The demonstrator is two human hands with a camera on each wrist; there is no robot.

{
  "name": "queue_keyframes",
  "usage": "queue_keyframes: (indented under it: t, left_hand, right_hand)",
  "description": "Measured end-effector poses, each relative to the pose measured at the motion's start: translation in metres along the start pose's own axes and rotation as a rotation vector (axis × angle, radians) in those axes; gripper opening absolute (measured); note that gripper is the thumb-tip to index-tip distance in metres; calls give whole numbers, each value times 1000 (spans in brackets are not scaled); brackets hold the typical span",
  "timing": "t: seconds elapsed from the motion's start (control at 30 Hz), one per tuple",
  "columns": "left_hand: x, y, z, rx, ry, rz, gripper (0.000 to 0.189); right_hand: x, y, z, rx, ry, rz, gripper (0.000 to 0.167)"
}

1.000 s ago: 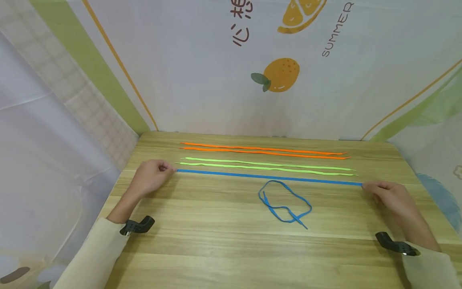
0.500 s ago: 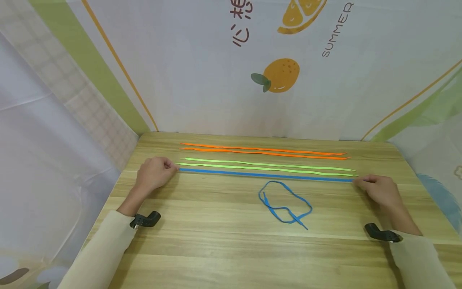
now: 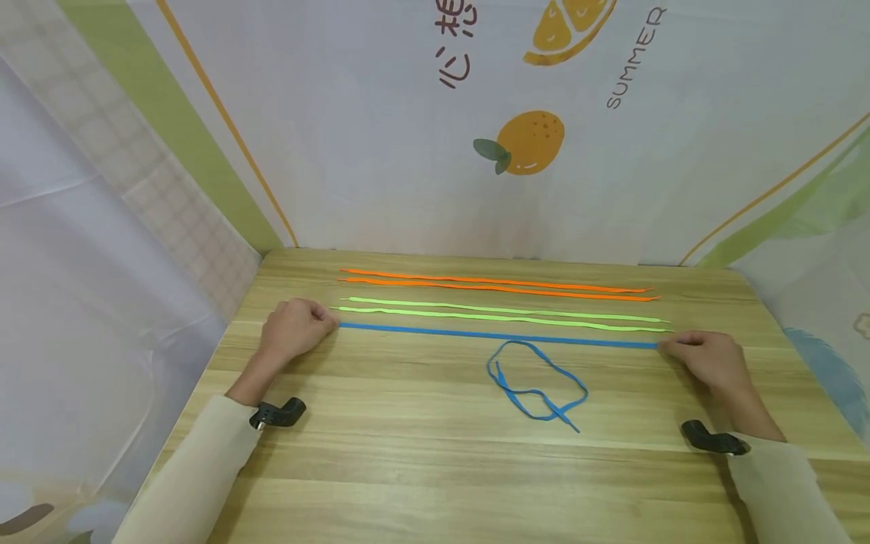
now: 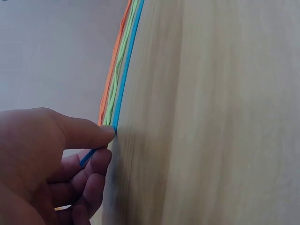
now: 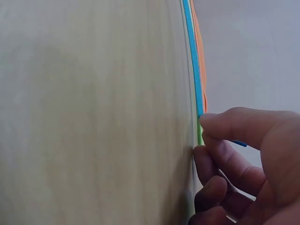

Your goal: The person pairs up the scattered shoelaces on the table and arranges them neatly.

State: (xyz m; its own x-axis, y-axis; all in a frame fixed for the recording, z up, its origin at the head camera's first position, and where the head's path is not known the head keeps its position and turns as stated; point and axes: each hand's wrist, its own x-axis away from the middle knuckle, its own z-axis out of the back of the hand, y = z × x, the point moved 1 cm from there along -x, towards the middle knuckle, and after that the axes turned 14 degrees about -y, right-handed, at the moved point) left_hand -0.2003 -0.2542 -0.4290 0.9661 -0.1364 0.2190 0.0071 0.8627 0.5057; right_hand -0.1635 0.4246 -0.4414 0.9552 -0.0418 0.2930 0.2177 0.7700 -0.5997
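A straight blue shoelace (image 3: 496, 335) stretches taut between my two hands, just in front of the green laces. My left hand (image 3: 294, 330) pinches its left end between thumb and finger; in the left wrist view the lace's tip (image 4: 87, 157) pokes out behind the thumb. At the other end, my right hand (image 3: 710, 361) pinches the lace, and its dark blue tip (image 5: 239, 143) shows past the fingers in the right wrist view. A second blue shoelace (image 3: 578, 378) lies loosely looped on the table nearer to me.
Two green shoelaces (image 3: 503, 317) lie side by side behind the taut blue one. Farther back are two orange shoelaces (image 3: 496, 285), also laid straight. The wooden table (image 3: 435, 483) ends at a printed curtain (image 3: 381, 151).
Both hands have shifted the taut blue lace slightly, first toward the green laces, then a little back toward me. My right hand has moved leftward. The looped lace has stayed put.
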Motion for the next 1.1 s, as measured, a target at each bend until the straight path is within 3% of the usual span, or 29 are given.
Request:
queue_keyframes:
  t: [0.3, 0.83, 1.1]
  left_hand:
    - [2, 2, -1, 4, -26, -7, 25]
    - [6, 3, 1, -7, -40, -2, 25]
    - [4, 5, 0, 16, -64, 3, 26]
  right_hand:
    - [3, 6, 2, 91, 5, 11, 47]
    - [4, 4, 2, 118, 7, 43, 43]
    - [0, 1, 2, 78, -25, 21, 45]
